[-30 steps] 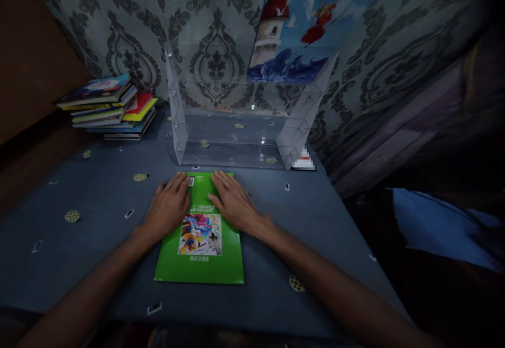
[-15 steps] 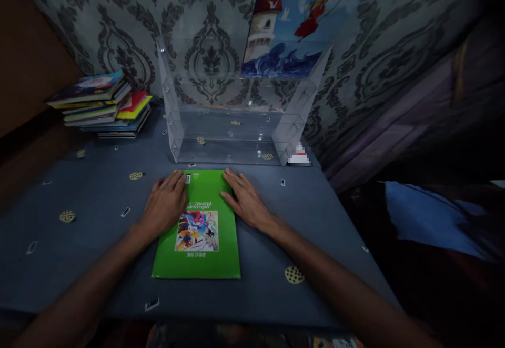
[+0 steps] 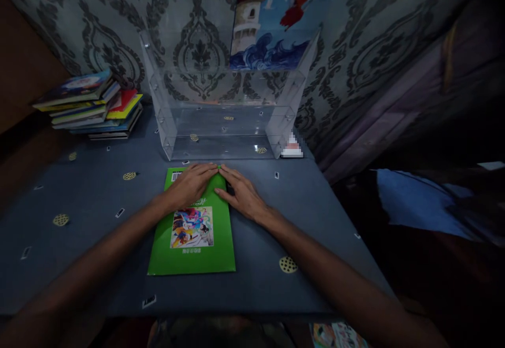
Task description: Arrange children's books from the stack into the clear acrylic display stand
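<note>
A green book [image 3: 192, 259] with a colourful picture panel on its cover lies flat on the cloth in front of me, its lettering upside down from here. My left hand [image 3: 194, 185] rests across the upper part of the cover, its fingers stretched toward the top right corner. At that same corner is my right hand [image 3: 241, 195], fingers extended along the edge and thumb apart over the cover. The two sets of fingertips nearly meet there. A dark gap shows by the right edge under my right hand; whether the corner is raised, I cannot tell.
Behind the book stands a clear acrylic rack [image 3: 221, 148] with tiers. A stack of books [image 3: 94, 107] sits at the back left. The patterned tablecloth [image 3: 98, 253] drops off at the right, near a blue cloth [image 3: 418, 206]. A poster [image 3: 272, 27] hangs on the wall.
My left hand has slid right from the book's top left corner across the cover to its top right corner. My right hand stays near that corner. The whole view has shifted slightly.
</note>
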Demonstrator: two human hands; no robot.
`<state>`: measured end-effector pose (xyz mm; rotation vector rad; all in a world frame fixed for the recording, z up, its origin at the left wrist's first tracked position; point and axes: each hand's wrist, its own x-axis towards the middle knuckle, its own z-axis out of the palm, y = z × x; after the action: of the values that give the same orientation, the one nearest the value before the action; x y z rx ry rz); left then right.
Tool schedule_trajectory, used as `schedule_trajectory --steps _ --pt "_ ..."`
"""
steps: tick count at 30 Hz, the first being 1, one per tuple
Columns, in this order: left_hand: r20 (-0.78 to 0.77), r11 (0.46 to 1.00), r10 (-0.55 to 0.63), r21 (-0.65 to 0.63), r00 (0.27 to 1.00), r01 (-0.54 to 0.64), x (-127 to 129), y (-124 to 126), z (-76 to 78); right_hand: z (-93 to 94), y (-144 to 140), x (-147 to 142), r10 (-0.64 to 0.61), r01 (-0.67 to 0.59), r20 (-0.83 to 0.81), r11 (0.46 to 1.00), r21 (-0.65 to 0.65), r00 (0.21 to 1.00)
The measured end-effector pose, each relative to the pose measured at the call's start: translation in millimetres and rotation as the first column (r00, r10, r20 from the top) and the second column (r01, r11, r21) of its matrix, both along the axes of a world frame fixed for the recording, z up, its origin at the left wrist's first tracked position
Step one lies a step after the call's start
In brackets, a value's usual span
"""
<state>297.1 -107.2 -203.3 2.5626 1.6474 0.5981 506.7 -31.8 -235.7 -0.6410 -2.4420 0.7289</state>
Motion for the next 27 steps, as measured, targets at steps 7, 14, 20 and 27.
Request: schedule_trajectory --steps 7,14,20,27 --pt "0.086 0.996 -0.038 -0.081 0.996 0.045 -13.6 13.8 0.3 2.6 5.7 3.1 0.046 -0.046 -0.018 0.998 0.049 0.999" --pt "0.067 0.99 -0.073 -0.114 0.995 0.081 -13.4 14.7 3.6 5.9 3.8 5.0 0.026 -0.03 0.03 0.991 0.133 0.999" --pt "0.003 0.979 -0.067 -0.193 0.998 0.067 -8.5 12.1 10.0 8.6 -1.1 10.0 0.034 -0.043 0.058 0.987 0.154 0.998" --pt "-0.014 0.963 -0.103 -0.253 0.995 0.096 -6.3 12.6 14.4 9.4 -8.7 17.9 0.05 -0.062 0.078 0.984 0.168 0.996"
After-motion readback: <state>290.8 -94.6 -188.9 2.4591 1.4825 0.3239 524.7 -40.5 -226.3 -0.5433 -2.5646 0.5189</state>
